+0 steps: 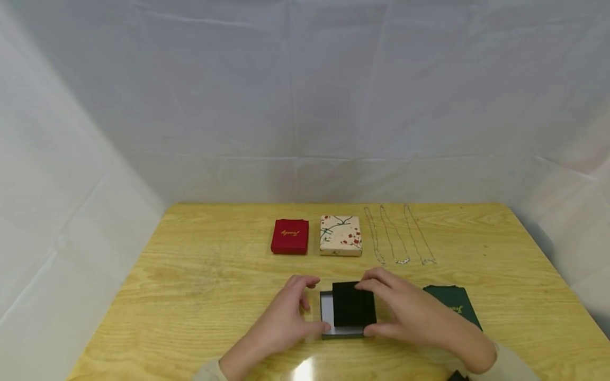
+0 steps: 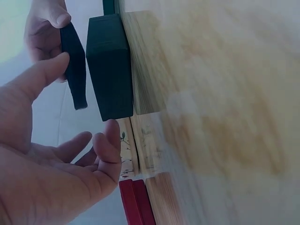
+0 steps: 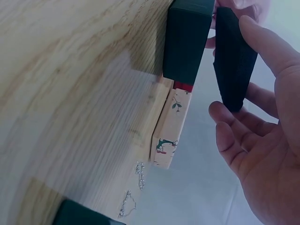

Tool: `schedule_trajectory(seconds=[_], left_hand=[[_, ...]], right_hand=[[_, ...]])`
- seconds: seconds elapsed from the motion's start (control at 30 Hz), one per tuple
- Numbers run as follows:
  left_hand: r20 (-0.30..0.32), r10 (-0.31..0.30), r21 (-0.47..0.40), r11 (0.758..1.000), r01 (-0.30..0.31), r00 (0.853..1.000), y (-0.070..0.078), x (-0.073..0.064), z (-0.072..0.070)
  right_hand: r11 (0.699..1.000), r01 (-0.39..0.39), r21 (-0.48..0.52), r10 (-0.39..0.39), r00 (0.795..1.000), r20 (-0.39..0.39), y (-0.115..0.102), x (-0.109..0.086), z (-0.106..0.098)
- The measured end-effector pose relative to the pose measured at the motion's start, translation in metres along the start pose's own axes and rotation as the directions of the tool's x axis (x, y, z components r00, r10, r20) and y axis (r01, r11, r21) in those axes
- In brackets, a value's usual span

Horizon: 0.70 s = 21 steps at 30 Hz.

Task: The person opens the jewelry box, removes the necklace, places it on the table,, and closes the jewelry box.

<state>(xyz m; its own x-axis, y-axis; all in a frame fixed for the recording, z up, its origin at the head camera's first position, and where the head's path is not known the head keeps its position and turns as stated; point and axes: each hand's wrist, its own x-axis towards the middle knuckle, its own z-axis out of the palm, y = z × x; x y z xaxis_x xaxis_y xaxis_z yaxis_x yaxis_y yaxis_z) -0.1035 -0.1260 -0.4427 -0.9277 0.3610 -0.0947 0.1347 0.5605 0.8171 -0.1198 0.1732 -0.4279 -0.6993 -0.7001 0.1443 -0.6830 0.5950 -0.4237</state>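
Note:
A black square pad (image 1: pixel 353 305), likely a box insert, is held tilted above a dark green box base (image 1: pixel 343 336) with a pale inside. My right hand (image 1: pixel 405 312) grips the pad between thumb and fingers at its right side. In the right wrist view, the pad (image 3: pixel 232 61) stands apart from the green box (image 3: pixel 188 42). My left hand (image 1: pixel 288 312) is at the box's left, fingers loosely bent and spread. Its thumb tip reaches the pad (image 2: pixel 75 70) in the left wrist view, while a fingertip is right at the corner of the box (image 2: pixel 110 70).
Behind the hands are a red box (image 1: pixel 290 238) with gold lettering and a cream floral box (image 1: pixel 340 238). Three silver necklaces (image 1: pixel 402 260) lie to their right. Beside my right forearm is a dark green lid (image 1: pixel 450 297). White sheeting (image 1: pixel 295 106) surrounds the wooden table (image 1: pixel 200 275).

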Motion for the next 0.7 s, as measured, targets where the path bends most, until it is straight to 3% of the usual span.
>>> schedule_trajectory(seconds=[0.7], left_hand=[[0.078, 0.059, 0.109, 0.992, -0.067, 0.995, -0.0028, 0.0013, 0.0036]], right_hand=[[1.000, -0.001, -0.020, 0.002, 0.999, 0.035, 0.0034, -0.0042, -0.0038]])
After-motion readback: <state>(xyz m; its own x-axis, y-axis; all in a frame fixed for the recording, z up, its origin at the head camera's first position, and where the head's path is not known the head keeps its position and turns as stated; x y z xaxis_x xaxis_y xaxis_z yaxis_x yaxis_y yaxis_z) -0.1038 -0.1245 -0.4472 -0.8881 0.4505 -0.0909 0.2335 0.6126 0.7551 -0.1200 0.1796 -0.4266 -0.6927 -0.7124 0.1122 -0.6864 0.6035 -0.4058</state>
